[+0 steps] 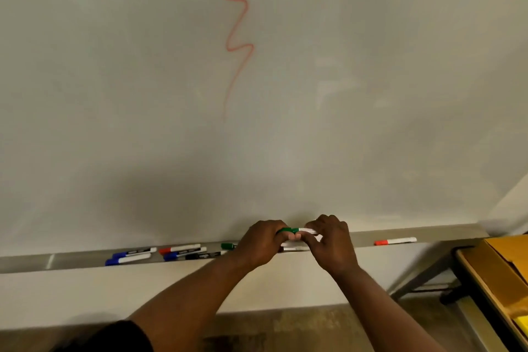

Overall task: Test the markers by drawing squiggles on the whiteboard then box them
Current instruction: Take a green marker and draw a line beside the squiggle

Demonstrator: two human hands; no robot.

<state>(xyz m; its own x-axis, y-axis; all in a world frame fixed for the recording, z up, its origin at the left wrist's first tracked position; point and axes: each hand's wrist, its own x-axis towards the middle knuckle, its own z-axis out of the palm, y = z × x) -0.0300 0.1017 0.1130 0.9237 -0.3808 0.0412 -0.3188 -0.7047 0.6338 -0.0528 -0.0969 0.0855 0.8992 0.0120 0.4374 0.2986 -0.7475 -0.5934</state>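
A whiteboard (143, 94) fills the view, with one red squiggle (237, 26) running down its upper middle. Just above the tray, both hands hold a green marker (297, 229) level. My left hand (261, 243) is closed around its green cap end. My right hand (333, 243) grips its white barrel. Whether the cap is on or pulled off is hidden by the fingers. On the marker tray (57, 261) lie several capped markers: blue ones (128, 258), a red one (178, 248), a black one (204, 256), a green one (227, 246). A lone red marker (395, 241) lies at the right.
A table (485, 288) with a cardboard box (511, 254) stands at the lower right, close to the board's right end. A white ledge (114, 294) runs below the tray, with floor beneath it.
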